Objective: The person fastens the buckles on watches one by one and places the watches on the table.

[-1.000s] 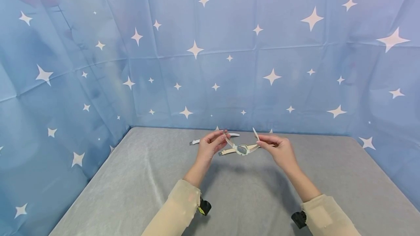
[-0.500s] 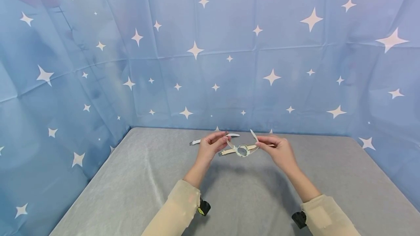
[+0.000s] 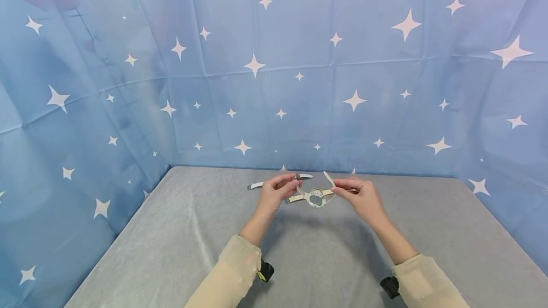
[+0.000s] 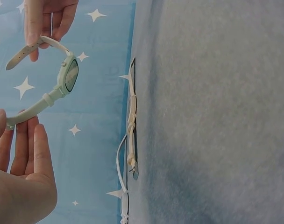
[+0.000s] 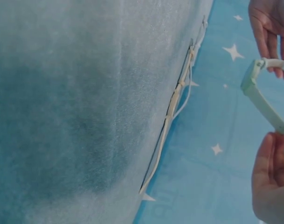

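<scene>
A pale green wristwatch (image 3: 316,201) hangs in the air between my two hands, its round dark face lowest and its strap bowed upward on both sides. My left hand (image 3: 273,193) pinches the buckle end of the strap. Toward the free end, my right hand (image 3: 360,196) pinches the holed half, and the strap tip sticks up past its fingers. In the left wrist view the watch (image 4: 67,77) is seen side-on, well apart from the table. Behind it in the head view lies a beige-strapped watch (image 3: 295,198), partly covered by the held one and the right hand.
A white-strapped watch (image 3: 256,185) lies further back on the grey cloth-covered table (image 3: 180,251), partly behind my left hand. A blue star-patterned curtain (image 3: 299,94) stands along the table's back and left edges. Black cameras sit at both wrists.
The held watch's face has dropped slightly toward the person. My right hand has shifted a little left, and the strap tip leans further left and lower. The watches on the table have not moved.
</scene>
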Tool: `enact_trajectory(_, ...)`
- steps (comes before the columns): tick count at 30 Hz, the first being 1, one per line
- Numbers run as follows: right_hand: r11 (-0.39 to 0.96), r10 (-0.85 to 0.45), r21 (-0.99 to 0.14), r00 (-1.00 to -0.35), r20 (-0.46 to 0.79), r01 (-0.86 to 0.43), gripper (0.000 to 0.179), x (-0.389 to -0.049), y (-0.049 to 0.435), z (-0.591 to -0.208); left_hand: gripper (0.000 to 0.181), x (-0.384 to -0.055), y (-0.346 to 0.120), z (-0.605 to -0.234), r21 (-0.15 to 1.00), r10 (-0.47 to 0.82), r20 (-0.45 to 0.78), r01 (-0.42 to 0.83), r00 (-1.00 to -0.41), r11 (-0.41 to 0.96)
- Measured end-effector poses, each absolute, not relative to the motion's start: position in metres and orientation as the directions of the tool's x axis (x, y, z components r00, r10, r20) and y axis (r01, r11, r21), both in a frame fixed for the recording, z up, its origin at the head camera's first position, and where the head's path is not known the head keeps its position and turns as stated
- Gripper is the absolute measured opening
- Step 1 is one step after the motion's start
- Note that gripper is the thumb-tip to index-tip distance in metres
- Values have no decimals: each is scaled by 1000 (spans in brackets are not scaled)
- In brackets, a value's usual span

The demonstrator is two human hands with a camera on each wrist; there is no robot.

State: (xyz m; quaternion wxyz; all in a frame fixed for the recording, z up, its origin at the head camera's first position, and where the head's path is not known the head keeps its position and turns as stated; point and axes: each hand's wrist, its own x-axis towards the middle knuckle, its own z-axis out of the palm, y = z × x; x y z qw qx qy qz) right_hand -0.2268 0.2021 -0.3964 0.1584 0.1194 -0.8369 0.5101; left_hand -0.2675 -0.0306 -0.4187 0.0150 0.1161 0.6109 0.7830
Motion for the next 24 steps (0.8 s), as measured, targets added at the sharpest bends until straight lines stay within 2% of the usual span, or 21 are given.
enact_trajectory(24, 500, -90, -765, -903, 419, -405, 20, -230, 201, -399, 32, -265, -29, -415, 980, 208, 181, 160, -961, -118)
